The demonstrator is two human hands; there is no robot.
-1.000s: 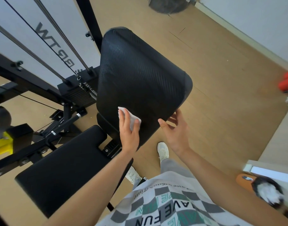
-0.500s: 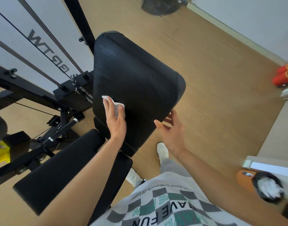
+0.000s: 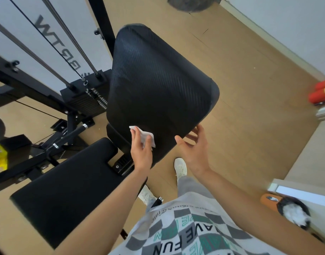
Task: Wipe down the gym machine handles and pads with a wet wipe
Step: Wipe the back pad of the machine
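Closest in, my left hand [image 3: 141, 151] has its fingers [image 3: 133, 135] laid fairly straight, pressing the wet wipe [image 3: 145, 137] flat against the lower part of the back pad [image 3: 158, 85]; I am pushing it, not pinching it. Half a second ago the wipe was out at the pad's left edge and a little higher. Now it has swung back down and inward toward the lower middle, so this looks to me like the return pass of a side-to-side scrub along the bottom band. My right hand [image 3: 193, 151] has stayed at the pad's lower right corner, fingers wide and loose, thumb at the front face and fingertips by the rim. I cannot tell whether it truly bears on the pad or only hovers there to steady it. I judge that the broad upper face of the pad is not done, since the wipe has only ranged low. Below and left, the seat pad [image 3: 66, 184] lies apart from both hands, and beyond it the black bar with chrome collars [image 3: 73, 133] is untouched too. Farther back stand the weight stack [image 3: 84, 102] and its cables [image 3: 53, 46] over the wooden floor [image 3: 250, 89].
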